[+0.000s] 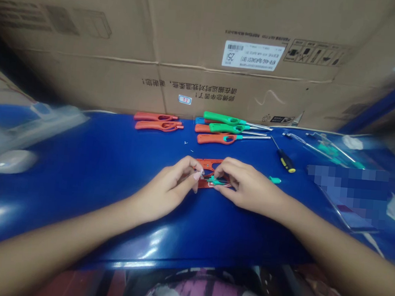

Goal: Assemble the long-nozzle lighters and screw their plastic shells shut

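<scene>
My left hand [177, 183] is closed in a pinch at the left end of an opened orange lighter casing [207, 163]. A tiny greyish part [202, 172] shows at its fingertips, too small to name. From the other side, my right hand [250, 182] has thumb and fingers closed round a green trigger piece [212, 180] with thin wires beside it. Both casing halves lie on the blue table, partly covered by my fingers. A green tip [275, 180] sticks out beyond my right hand.
Behind my hands lie green lighters [221, 118], an orange lighter [214, 139] and orange casings [156, 126]. A screwdriver [286, 161] rests right of them, near metal lighter tubes [335, 153]. A blurred flat device [350, 203] is at right, a white mouse-like object [13, 161] at left. Cardboard [193, 37] stands behind.
</scene>
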The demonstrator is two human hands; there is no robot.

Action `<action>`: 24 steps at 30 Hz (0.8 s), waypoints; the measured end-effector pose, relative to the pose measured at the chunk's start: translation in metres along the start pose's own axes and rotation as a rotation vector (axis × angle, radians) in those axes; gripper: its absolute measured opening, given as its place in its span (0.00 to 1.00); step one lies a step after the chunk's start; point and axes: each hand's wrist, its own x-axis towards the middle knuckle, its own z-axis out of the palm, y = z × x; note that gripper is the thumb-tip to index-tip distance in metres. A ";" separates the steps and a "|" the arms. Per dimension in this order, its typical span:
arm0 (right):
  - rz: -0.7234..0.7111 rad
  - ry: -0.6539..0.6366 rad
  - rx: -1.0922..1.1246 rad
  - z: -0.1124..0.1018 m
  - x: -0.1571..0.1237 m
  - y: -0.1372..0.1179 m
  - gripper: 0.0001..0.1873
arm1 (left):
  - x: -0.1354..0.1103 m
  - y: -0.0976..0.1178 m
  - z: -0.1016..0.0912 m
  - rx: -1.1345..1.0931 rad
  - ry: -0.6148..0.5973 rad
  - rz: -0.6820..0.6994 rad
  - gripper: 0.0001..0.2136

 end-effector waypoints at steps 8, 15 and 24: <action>-0.011 -0.008 0.079 0.001 0.002 0.002 0.00 | 0.003 -0.004 0.004 -0.183 -0.013 -0.176 0.11; 0.196 -0.056 0.455 0.001 0.003 -0.002 0.05 | 0.009 -0.003 0.001 -0.258 -0.067 -0.317 0.13; 0.340 -0.154 0.775 0.007 0.009 0.002 0.13 | 0.011 0.000 -0.003 -0.328 -0.066 -0.377 0.14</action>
